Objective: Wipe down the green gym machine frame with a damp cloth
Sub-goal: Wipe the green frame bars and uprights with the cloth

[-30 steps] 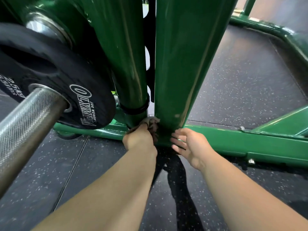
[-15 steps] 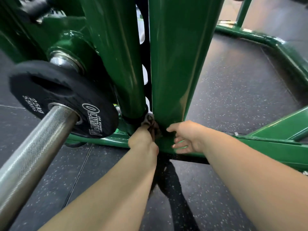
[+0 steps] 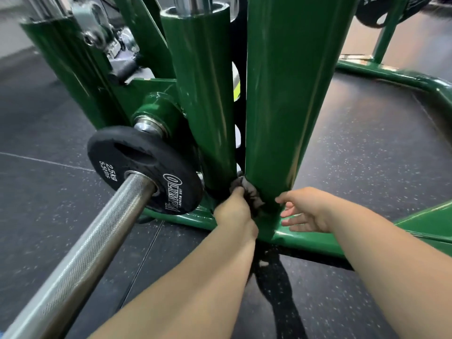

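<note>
L hand point(image 3: 236, 212) squeezed cloth point(image 3: 248, 189) at green post point(image 3: 276, 118) bottom to rub it; R hand point(image 3: 304, 211) spread beside post, prob. steadying.

Dark rubber floor point(image 3: 367, 167) flecked with pale specks spreads all around, crossed by thin seams point(image 3: 49, 162), sheened by light at right.

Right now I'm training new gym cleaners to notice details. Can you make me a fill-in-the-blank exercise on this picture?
1. The left hand holds the cloth against the foot of a post painted ____.
2. The right hand, fingers open, holds ____.
3. The black plate on the bar is marked ____ kg.

Missing words: green; nothing; 2.5
</note>
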The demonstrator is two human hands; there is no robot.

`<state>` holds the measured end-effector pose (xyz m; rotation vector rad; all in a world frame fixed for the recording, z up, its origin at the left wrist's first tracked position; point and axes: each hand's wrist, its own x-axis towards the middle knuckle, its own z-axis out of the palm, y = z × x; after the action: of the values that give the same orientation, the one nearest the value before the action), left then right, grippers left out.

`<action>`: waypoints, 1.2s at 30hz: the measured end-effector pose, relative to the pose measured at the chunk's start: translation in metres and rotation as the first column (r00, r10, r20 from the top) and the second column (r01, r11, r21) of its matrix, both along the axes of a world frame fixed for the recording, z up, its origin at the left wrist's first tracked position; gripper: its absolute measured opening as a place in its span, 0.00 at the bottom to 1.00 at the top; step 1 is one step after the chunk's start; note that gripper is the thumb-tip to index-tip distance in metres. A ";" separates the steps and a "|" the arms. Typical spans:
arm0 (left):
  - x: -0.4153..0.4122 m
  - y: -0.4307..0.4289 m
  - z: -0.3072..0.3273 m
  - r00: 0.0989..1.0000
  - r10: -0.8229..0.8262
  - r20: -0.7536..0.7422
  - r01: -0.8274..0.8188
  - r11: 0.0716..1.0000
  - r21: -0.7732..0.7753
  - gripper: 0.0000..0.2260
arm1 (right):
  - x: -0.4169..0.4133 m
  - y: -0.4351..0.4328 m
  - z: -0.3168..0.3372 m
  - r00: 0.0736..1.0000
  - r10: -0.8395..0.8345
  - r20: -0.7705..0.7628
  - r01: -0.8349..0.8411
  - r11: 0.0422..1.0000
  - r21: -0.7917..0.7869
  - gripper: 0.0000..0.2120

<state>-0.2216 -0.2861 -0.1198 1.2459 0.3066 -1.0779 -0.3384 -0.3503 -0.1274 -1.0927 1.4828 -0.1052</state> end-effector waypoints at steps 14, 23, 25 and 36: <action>0.005 -0.008 0.076 0.940 0.043 0.337 -0.017 0.997 -0.078 0.11 | 0.002 -0.013 0.052 0.978 0.210 0.006 -0.205 0.959 -0.194 0.13; 0.015 -0.009 0.105 0.921 0.011 0.389 0.037 0.993 -0.116 0.11 | -0.009 -0.016 0.080 0.921 0.379 -0.094 -0.390 0.905 -0.171 0.18; 0.016 -0.011 0.129 0.928 0.022 0.372 0.049 0.983 -0.179 0.10 | -0.016 -0.022 0.107 0.907 0.410 -0.099 -0.421 0.893 -0.156 0.18; 0.017 -0.011 0.282 0.992 0.012 0.125 0.022 0.964 -0.264 0.09 | -0.006 -0.030 0.274 0.944 0.327 -0.047 -0.330 0.936 -0.125 0.22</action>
<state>-0.2047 -0.2966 0.1626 1.0685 0.0595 -1.0030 -0.3447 -0.3801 0.1471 -1.4399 1.3093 0.0477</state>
